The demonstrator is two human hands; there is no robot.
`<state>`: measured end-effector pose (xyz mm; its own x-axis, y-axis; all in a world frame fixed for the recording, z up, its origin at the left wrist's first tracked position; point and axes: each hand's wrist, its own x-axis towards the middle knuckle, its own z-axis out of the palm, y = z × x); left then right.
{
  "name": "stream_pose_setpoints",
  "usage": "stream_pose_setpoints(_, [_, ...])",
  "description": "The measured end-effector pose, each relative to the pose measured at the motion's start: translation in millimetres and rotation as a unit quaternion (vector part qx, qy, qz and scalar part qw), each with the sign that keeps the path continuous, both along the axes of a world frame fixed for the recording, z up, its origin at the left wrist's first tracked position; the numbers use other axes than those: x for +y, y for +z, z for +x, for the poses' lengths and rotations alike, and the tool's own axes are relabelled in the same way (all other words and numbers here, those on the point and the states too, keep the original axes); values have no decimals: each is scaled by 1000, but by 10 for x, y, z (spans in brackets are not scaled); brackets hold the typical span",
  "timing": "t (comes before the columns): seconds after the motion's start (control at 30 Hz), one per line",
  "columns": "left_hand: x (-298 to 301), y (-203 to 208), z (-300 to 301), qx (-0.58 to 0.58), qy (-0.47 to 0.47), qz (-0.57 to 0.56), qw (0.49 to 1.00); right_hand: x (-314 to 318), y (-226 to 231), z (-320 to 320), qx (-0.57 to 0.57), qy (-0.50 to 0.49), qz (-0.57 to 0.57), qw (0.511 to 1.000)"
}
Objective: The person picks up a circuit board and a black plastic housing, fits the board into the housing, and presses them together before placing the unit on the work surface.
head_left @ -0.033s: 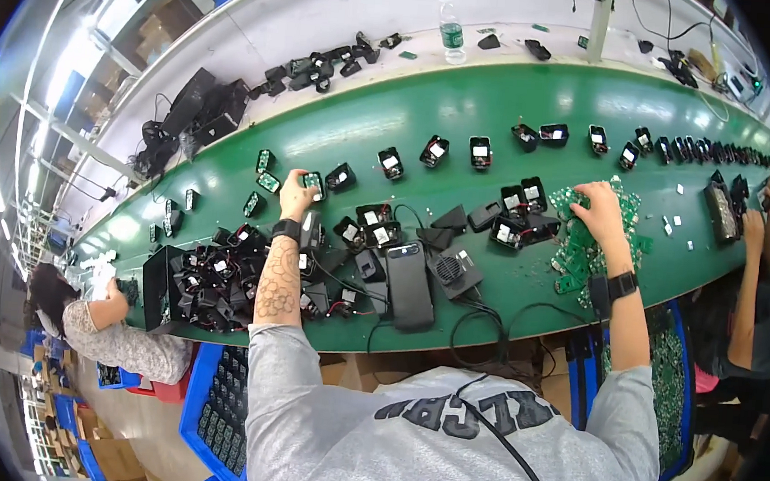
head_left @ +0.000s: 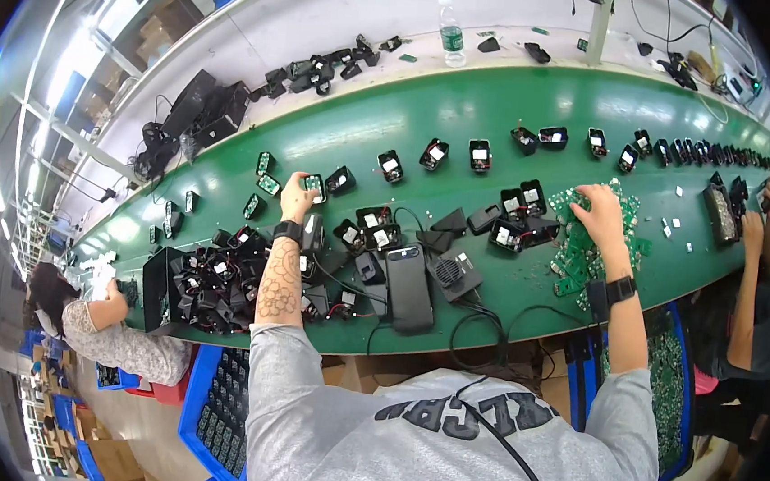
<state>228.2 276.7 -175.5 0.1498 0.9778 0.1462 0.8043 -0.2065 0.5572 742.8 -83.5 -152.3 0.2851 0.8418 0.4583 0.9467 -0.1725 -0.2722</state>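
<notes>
Head view: at ten o'clock, the left hand (head_left: 297, 201) pinches a green-faced black housing (head_left: 316, 188); at three, the right hand (head_left: 601, 219) curls its fingers over circuit boards (head_left: 573, 266), grip unclear.

you're in an electronics assembly workshop: long green workbench (head_left: 541, 95), heaped circuit boards (head_left: 587, 256), rowed black casings (head_left: 480, 155), co-workers (head_left: 137, 340) alongside.

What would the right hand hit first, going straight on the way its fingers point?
Most likely the pile of green circuit boards, spread on the bench right by the right hand. Depth is unclear from this view; it may already be touching a board.
</notes>
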Motion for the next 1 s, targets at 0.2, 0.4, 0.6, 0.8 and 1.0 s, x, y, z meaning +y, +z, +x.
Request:
stream_pose_setpoints(0.2, [-67, 304, 176, 213, -110, 141, 961, -407, 176, -433, 249, -41, 50, 966])
stream_pose_setpoints(0.4, [55, 252, 321, 199, -183, 40, 962, -1013, 95, -932, 561, -35, 174, 809])
stream_pose_setpoints(0.6, [-38, 171, 329, 194, -112, 82, 971, -1155, 75, -1218, 589, -81, 140, 791])
stream_pose_setpoints(0.8, [-183, 362, 376, 184, -161, 145, 959, -942, 304, -1184, 653, -66, 185, 731])
stream_pose_setpoints(1.0, [-371, 714, 211, -30, -203, 90, 975, -545, 300, -1318, 795, 55, 186, 575])
